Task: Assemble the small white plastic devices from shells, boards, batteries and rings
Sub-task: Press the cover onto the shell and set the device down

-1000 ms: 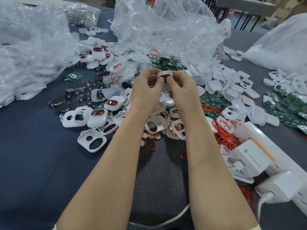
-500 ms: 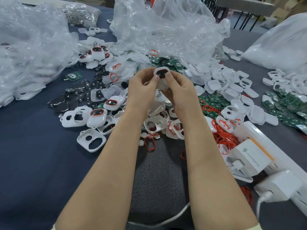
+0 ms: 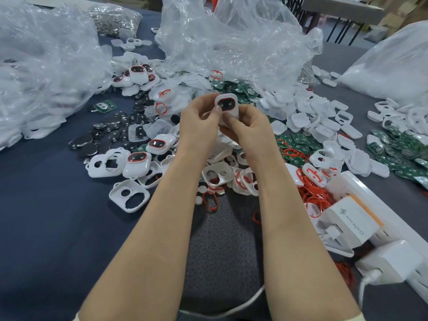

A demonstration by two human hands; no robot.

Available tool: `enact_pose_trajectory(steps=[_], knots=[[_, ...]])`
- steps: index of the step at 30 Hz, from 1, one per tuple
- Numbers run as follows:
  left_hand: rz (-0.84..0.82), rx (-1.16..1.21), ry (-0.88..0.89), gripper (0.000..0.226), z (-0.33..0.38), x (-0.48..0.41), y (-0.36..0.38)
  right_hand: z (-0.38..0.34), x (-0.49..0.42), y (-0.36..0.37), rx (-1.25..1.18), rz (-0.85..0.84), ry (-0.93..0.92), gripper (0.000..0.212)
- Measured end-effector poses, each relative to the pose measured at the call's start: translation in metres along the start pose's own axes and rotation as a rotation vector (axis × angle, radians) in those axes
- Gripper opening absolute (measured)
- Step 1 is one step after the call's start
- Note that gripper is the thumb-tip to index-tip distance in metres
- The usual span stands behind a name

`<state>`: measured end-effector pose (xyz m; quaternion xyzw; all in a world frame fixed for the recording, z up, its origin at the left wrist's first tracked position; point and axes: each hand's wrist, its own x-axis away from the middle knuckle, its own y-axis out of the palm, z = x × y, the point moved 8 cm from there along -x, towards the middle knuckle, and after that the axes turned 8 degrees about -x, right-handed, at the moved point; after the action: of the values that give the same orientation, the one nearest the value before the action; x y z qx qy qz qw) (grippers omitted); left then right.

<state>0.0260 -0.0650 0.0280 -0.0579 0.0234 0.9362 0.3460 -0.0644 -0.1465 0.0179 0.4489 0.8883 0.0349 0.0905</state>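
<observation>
Your left hand (image 3: 199,121) and right hand (image 3: 247,128) both pinch one small white device (image 3: 227,106), held up off the desk (image 3: 46,216) above the heap of parts, with its dark, red-ringed window facing you. The left thumb lies at the window's left edge and the right thumb on the lower part of the shell. This looks like the closing or checking stage. Squeeze evenly round the rim instead of at one corner, keep your thumbs off the window, and make sure the red ring sits flat all the way round. Then lay it with the finished devices (image 3: 137,164) to your left, apart from the open shells (image 3: 128,196). The loose red rings (image 3: 310,193), green boards (image 3: 298,144) and coin batteries (image 3: 102,137) lie near for the next unit. Your fingers cover the device's back and side seam, so I cannot tell whether the halves have fully met. The dark window does not show whether a board and battery are inside. Your wrists hide the parts directly beneath them, and what the crumpled plastic bags (image 3: 231,38) hold is hard to make out.
</observation>
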Motion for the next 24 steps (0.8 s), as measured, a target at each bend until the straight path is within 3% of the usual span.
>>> enact_pose_trajectory(steps=[7, 13, 21, 24], knots=[[0.005, -0.051, 0.022, 0.007, -0.001, -0.001, -0.003, 0.002, 0.001, 0.003, -0.086, 0.002, 0.050, 0.026], [0.097, -0.176, 0.065, 0.011, 0.014, -0.008, -0.027, -0.016, -0.003, 0.027, 0.145, 0.028, -0.014, 0.023], [0.513, -0.026, 0.104, 0.007, 0.050, -0.019, -0.169, -0.045, -0.015, 0.177, 0.080, -0.139, -0.068, 0.021], [0.757, 0.007, 0.090, 0.027, 0.053, -0.017, -0.238, -0.042, -0.023, 0.257, 0.033, -0.191, -0.047, 0.018]])
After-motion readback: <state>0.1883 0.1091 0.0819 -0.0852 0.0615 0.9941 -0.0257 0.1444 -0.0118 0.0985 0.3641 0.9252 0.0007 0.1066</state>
